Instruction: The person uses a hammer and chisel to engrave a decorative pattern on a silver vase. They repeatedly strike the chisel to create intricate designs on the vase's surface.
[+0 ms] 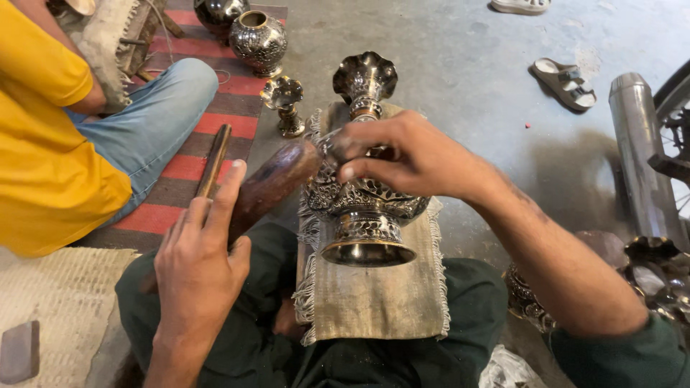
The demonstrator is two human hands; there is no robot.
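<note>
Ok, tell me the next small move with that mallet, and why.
Probably bring the wooden mallet in the left hand onto the engraved metal vase. Its head already sits beside the vase body, and the right hand steadies the vase on the cloth pad.

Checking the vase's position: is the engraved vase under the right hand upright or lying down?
Lying down: the vase rests sideways on the cloth, its base facing the camera.
</note>
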